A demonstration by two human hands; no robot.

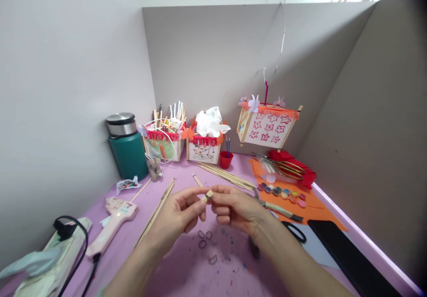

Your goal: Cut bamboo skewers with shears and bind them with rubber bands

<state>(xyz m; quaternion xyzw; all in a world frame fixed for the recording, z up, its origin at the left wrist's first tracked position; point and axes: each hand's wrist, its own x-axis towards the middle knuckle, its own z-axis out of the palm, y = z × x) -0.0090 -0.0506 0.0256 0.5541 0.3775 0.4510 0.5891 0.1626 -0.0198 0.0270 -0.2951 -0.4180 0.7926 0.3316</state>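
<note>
Near the middle, my left hand point(187, 210) and my right hand point(231, 206) meet above the purple table. Between their fingertips is the end of a wooden stick point(209, 194) with a dark band around it. Both hands pinch this joint, thumbs and forefingers pressed together. Another stick point(198, 180) points away just behind the fingers; whether it connects to the held piece is unclear. Several small dark rubber bands point(202, 243) lie on the table below my hands.
Left: pink glue gun point(113, 228), green bottle point(128, 154), power strip point(53, 261), long sticks point(155, 212). Behind: two decorated boxes, red cup point(226, 160), bundled sticks point(227, 175), hanging lantern point(267, 128). Right: paint pots point(283, 192), scissors point(295, 232), black phone-like slab point(350, 257).
</note>
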